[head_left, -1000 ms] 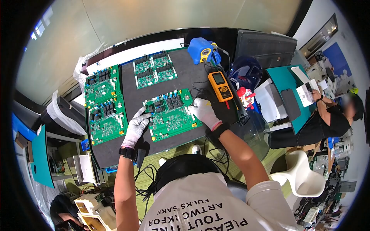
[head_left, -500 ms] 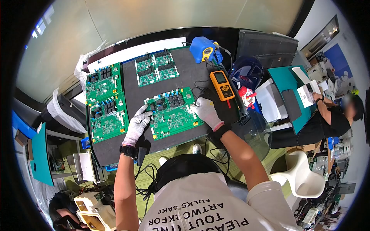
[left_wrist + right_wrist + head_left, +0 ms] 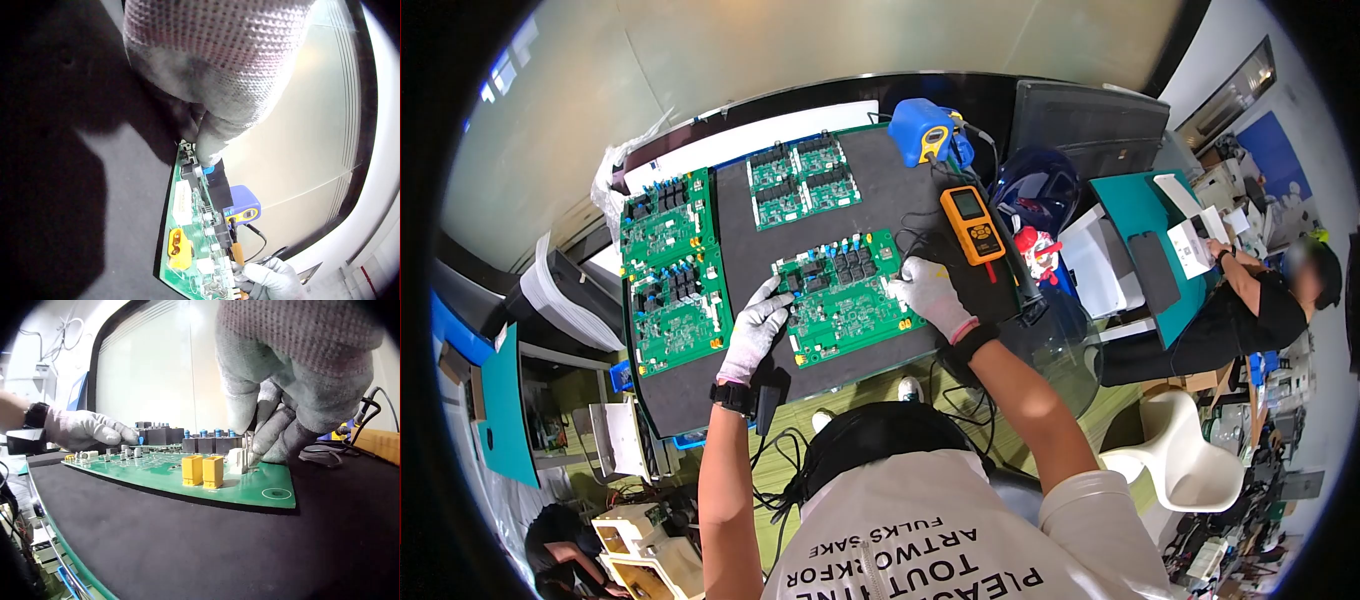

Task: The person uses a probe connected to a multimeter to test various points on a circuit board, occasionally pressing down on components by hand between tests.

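Note:
A green circuit board [image 3: 855, 312] lies near the table's front edge. Gloved fingers of my left hand [image 3: 755, 335] grip its left edge; in the left wrist view this hand [image 3: 212, 69] has thumb and finger at the board's corner beside black parts. At the right edge, my right hand [image 3: 933, 298] is bent over the board. In the right wrist view its fingers [image 3: 267, 428] pinch something small and thin beside a white connector [image 3: 237, 460], largely hidden by the glove. Two yellow connectors [image 3: 203, 472] stand nearby.
Two larger boards [image 3: 680, 315] lie at the left, a panel of smaller boards [image 3: 803, 185] behind. An orange meter [image 3: 971, 225], a blue soldering station [image 3: 920, 130] and cables are at the right. A seated person [image 3: 1250, 300] works at another table.
The head view shifted slightly and came back. Both hands stay at the same edges of the board, which has not visibly moved.

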The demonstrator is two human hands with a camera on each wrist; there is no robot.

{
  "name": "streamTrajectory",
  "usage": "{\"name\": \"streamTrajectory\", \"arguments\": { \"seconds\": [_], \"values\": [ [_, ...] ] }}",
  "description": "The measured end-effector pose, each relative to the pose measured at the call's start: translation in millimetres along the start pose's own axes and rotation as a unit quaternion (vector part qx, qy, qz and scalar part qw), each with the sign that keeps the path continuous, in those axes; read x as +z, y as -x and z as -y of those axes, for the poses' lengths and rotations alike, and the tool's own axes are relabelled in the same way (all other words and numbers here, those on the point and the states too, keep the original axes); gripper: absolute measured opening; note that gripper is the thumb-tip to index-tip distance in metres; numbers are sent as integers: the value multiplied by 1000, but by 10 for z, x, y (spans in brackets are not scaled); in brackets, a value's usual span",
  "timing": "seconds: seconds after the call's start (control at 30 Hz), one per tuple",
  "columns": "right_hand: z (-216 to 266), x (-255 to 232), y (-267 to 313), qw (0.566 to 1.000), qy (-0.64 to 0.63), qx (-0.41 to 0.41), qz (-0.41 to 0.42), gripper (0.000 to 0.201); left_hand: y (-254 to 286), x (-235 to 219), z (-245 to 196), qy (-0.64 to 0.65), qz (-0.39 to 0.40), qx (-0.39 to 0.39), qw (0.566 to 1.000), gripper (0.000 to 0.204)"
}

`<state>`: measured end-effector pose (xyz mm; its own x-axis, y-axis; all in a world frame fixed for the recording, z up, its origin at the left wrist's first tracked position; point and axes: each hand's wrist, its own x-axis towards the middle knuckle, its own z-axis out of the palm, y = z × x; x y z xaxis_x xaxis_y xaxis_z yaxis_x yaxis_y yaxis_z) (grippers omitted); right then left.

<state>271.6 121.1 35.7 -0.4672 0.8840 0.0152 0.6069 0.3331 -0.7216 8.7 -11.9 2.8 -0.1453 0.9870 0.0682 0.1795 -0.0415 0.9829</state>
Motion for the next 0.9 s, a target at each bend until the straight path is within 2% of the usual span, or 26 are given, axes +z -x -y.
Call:
{"name": "streamTrajectory", "arguments": {
  "seconds": [0.37, 0.47, 0.57, 0.63, 0.73, 0.9],
  "values": [
    [26, -20, 10, 999, -16, 19, 21, 26, 0, 4, -8, 28, -4, -19, 999, 23],
    [-5, 3, 7, 1000, -2, -3, -1, 27, -3, -2, 11, 18, -4, -18, 1000, 24],
    [23, -21, 1, 998, -40, 40, 21, 28, 1, -9, 25, 13, -4, -13, 1000, 24],
    [-15, -8, -7, 1000, 0, 17, -3, 29, 0, -1, 8, 10, -4, -10, 1000, 23],
    [-29, -11, -2, 999, 15, 32, -19, 30, -3, 5, 1, 28, -3, -10, 1000, 23],
    [-35, -40, -9, 1000, 18, 24, -9, 30, 8, 19, -55, 28, -8, -16, 999, 23]
  ]
}}
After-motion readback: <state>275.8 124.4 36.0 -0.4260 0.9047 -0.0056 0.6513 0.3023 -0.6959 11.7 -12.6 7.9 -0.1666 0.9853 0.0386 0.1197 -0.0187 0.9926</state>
